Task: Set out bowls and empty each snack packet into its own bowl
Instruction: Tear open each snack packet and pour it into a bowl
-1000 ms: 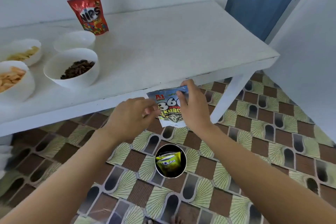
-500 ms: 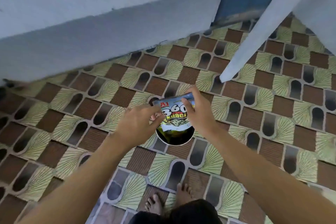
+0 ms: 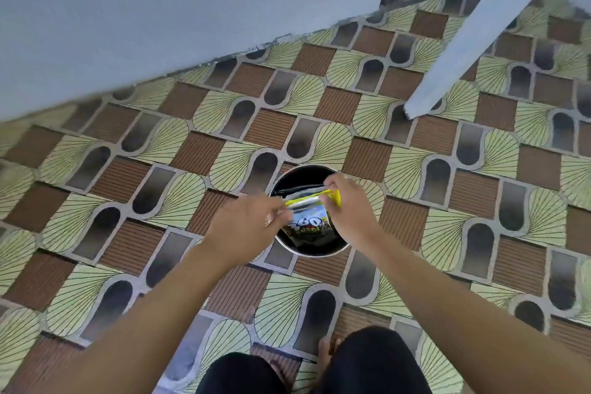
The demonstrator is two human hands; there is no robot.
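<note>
One white-and-yellow printed foil snack packet (image 3: pixel 308 224) hangs over one round black bin (image 3: pixel 315 254). Left hand (image 3: pixel 246 227) and right hand (image 3: pixel 348 211) both pinch its top, fingers curled tight.

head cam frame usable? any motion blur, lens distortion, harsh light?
Head view: mild motion blur on the left hand at its fingertips and on the packet, whose print reads only in part. Wide-angle bend leans the table leg and stretches both forearms. Light is soft and even, with no hard shadows on the floor tiles. The inside of the bin is too dark to make out.
</note>
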